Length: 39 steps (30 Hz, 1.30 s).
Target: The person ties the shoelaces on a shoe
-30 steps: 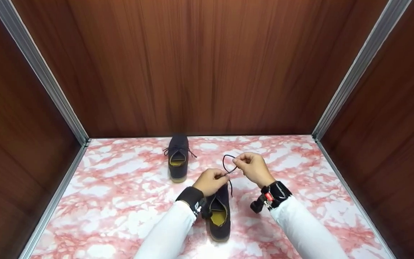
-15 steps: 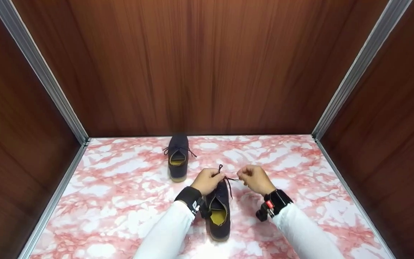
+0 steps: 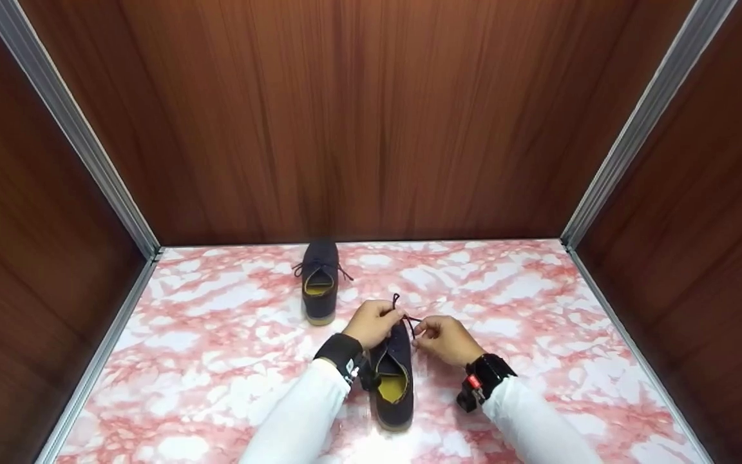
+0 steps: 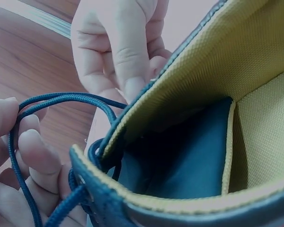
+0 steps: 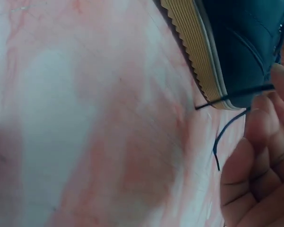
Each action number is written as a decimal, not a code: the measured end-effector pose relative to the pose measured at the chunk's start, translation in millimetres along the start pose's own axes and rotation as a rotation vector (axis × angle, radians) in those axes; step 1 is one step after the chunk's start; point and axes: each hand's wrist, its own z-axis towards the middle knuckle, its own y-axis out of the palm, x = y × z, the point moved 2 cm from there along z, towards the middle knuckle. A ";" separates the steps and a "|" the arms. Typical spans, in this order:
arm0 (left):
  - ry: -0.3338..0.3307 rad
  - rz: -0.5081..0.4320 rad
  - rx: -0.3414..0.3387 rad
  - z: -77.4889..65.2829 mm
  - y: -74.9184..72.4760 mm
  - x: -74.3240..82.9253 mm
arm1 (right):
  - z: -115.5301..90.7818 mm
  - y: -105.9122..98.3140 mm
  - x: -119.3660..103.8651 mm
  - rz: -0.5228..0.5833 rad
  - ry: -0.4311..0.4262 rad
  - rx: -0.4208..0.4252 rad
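A dark navy shoe [image 3: 395, 415] with a yellow lining stands on the floor, toe pointing away. Over its front, my left hand [image 3: 371, 323] pinches the shoelace [image 4: 75, 98], and a small loop sticks up past the fingers. The left wrist view shows two strands running from that thumb and finger toward the shoe's eyelets. My right hand [image 3: 448, 341] is just right of the shoe, thumb and fingers pinching the lace close to the knot area. Loose lace ends [image 5: 222, 131] hang beside the sole in the right wrist view. The knot itself is hidden.
A matching shoe [image 3: 319, 306], its lace tied in a bow, stands farther back on the left, near the wooden back wall [image 3: 358, 129]. Wooden side panels with metal corner strips enclose the pink-and-white marbled floor [image 3: 229, 361].
My right hand has come down and back toward the shoe. The wide loop between the hands has been drawn away, leaving a small one above my left hand, which has barely moved.
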 end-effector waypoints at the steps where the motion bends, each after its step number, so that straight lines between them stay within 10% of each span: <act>1: 0.000 0.004 0.000 0.2 -0.1 -0.2 | 0.6 1.2 -0.3 -0.003 -0.017 0.019; 28: -0.076 -0.035 0.093 3.2 -12.2 2.7 | -10.3 -29.9 -1.4 -0.018 -0.015 0.089; 39: -0.004 0.028 0.069 1.0 -19.9 -3.4 | -12.7 -44.7 -2.1 0.000 -0.011 0.098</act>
